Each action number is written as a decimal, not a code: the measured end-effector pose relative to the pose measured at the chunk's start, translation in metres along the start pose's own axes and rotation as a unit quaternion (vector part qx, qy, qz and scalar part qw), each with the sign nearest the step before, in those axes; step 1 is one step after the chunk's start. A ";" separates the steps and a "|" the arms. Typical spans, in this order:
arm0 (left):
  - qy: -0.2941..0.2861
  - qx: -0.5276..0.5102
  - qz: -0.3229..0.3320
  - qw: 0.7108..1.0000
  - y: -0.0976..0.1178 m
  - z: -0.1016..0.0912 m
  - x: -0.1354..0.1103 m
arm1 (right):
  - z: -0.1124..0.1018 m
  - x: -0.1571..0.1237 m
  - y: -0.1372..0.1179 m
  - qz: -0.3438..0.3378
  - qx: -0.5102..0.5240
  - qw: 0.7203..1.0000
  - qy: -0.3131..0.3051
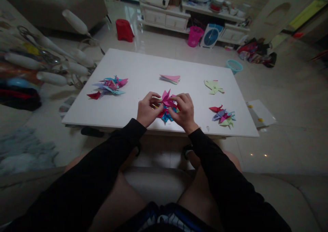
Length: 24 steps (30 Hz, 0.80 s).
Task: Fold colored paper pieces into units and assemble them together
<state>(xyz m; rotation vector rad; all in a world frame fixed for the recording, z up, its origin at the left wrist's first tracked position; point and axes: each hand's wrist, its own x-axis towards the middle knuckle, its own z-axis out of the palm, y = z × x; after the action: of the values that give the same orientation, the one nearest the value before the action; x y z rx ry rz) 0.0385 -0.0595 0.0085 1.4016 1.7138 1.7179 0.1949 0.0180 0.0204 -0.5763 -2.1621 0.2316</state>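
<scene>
Between my two hands is a pink folded-paper piece point(167, 98) with pointed petals, like an origami flower or crane. My left hand point(150, 109) pinches its left side between thumb and fingers. From the right, my right hand point(185, 111) grips its other side with fingers curled. Directly below lies a pile of blue, red and yellow folded papers point(167, 116), partly hidden by my hands. Beyond them on the white table point(138, 68) rests a stack of flat folded triangles point(171, 78), pink on top.
Colourful paper cranes lie heaped at the table's left point(111, 85) and a smaller heap point(224, 116) sits at the right. Behind that is a pale green folded paper point(214, 87). A red stool point(124, 30), a pink bin point(195, 36) and a blue basket point(234, 66) stand on the floor.
</scene>
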 end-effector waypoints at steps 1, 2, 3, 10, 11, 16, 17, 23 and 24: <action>0.005 0.005 0.000 1.000 -0.002 -0.001 0.001 | -0.002 0.001 -0.001 0.007 0.028 1.000 0.005; 0.010 0.009 0.000 1.000 -0.003 -0.001 0.003 | -0.003 0.002 -0.003 0.018 0.053 0.998 0.013; 0.012 0.013 0.000 1.000 -0.005 -0.002 0.004 | -0.005 0.003 -0.003 0.032 0.073 0.997 0.023; 0.008 0.007 0.008 1.000 -0.013 -0.008 0.010 | -0.006 0.007 0.003 0.115 0.099 0.987 0.060; 0.008 0.007 0.011 1.000 -0.013 -0.008 0.011 | -0.006 0.007 0.003 0.119 0.103 0.986 0.054; -0.001 0.028 0.044 0.999 -0.013 -0.010 0.010 | -0.007 0.008 -0.001 0.098 0.150 0.984 0.025; -0.003 0.029 0.049 0.998 -0.013 -0.010 0.010 | -0.007 0.009 -0.001 0.091 0.155 0.984 0.020; -0.007 0.033 0.058 0.998 -0.012 -0.011 0.010 | -0.002 0.007 0.001 0.100 0.143 0.985 -0.010; -0.009 0.034 0.060 0.998 -0.012 -0.011 0.010 | -0.002 0.007 0.002 0.101 0.144 0.984 -0.014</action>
<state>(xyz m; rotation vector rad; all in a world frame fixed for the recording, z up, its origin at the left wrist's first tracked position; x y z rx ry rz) 0.0206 -0.0555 0.0039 1.5741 1.7251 1.7185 0.1931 0.0226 0.0259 -0.6260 -2.0477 0.6539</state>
